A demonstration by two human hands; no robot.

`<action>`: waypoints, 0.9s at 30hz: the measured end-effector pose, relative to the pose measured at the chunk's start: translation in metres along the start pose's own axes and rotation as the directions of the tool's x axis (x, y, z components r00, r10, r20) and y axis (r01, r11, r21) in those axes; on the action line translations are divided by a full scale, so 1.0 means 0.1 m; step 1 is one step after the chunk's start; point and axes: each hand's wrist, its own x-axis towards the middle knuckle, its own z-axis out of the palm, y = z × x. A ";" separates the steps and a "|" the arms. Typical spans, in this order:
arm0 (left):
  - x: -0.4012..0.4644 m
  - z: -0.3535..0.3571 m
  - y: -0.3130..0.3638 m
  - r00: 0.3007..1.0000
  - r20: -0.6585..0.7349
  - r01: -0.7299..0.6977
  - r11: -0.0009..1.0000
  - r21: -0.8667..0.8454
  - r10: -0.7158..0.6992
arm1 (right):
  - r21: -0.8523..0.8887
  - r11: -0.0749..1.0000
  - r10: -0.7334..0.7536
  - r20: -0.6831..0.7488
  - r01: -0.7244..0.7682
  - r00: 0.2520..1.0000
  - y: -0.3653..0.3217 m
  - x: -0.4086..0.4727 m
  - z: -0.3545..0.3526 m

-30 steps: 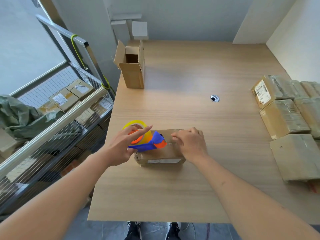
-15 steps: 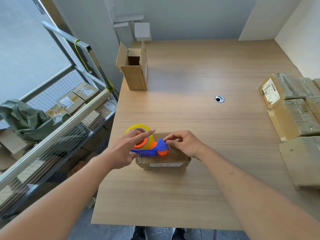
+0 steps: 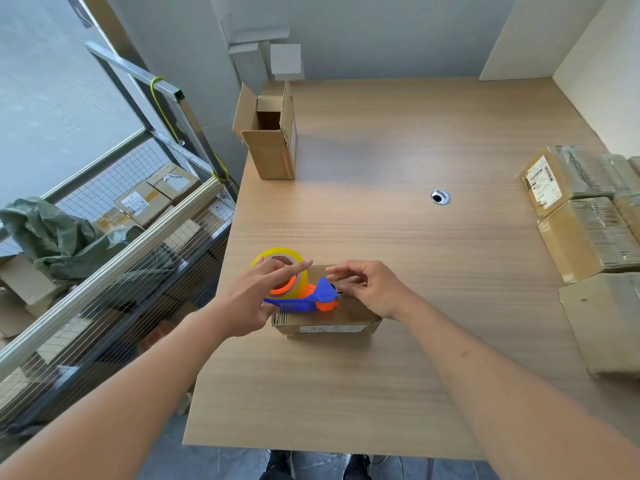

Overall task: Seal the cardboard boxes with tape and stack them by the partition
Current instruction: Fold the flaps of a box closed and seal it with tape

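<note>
A small closed cardboard box (image 3: 349,315) lies near the table's front left. On its top rests a tape dispenser (image 3: 304,299) with a blue handle, orange parts and a yellow roll. My left hand (image 3: 254,301) grips the dispenser from the left, index finger stretched across the roll. My right hand (image 3: 375,289) sits over the box top just right of the dispenser's nose, fingers loosely spread toward it; no tape shows between them. An open empty box (image 3: 273,150) stands upright at the table's far left. Several taped boxes (image 3: 585,233) lie at the right by the white partition (image 3: 602,64).
The wooden table (image 3: 398,393) has a cable hole (image 3: 440,196) right of centre. A wire-mesh cart (image 3: 114,258) with labelled boxes and green cloth stands along the left edge. My shoes show below the front edge.
My right hand shifted from lying flat on the box to pinching at the dispenser's nose, then spread its fingers. The left hand and dispenser stayed almost in place.
</note>
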 end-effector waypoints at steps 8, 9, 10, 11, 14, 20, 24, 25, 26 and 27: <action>-0.04 0.12 0.02 0.999 -0.024 -0.041 0.990 0.137 0.045 | -0.049 0.998 0.026 -0.221 -0.038 0.975 -0.01 -0.01 0.17; -0.05 0.15 0.03 0.998 -0.030 -0.044 0.982 0.184 0.050 | -0.029 0.999 0.037 -0.252 -0.046 0.967 0.00 -0.01 0.19; -0.05 0.19 0.05 0.998 -0.041 -0.037 0.970 0.239 0.048 | -0.015 0.998 0.047 -0.276 -0.053 0.960 0.02 -0.02 0.21; -0.06 0.24 0.08 0.997 -0.064 -0.029 0.956 0.292 0.049 | -0.011 0.998 0.051 -0.291 -0.057 0.955 0.03 -0.02 0.22; -0.06 0.37 0.16 0.979 -0.179 -0.023 0.921 0.389 0.100 | 0.002 0.997 0.069 -0.291 -0.072 0.954 0.08 -0.04 0.23; -0.17 0.35 0.13 0.973 -0.182 -0.036 0.872 0.489 0.142 | 0.014 0.997 0.078 -0.285 -0.078 0.955 0.12 -0.03 0.28; -0.24 0.38 0.06 0.976 -0.178 -0.020 0.873 0.487 0.122 | 0.055 0.996 0.078 -0.320 -0.064 0.944 0.12 -0.08 0.31; -0.24 0.39 0.04 0.975 -0.193 -0.007 0.882 0.472 0.111 | 0.093 0.994 0.084 -0.345 -0.055 0.935 0.11 -0.09 0.30; -0.24 0.39 0.03 0.973 -0.206 0.003 0.889 0.457 0.103 | 0.125 0.991 0.090 -0.372 -0.047 0.924 0.11 -0.12 0.28; -0.24 0.40 0.02 0.973 -0.210 0.006 0.894 0.447 0.099 | 0.141 0.989 0.094 -0.399 -0.040 0.912 0.10 -0.15 0.26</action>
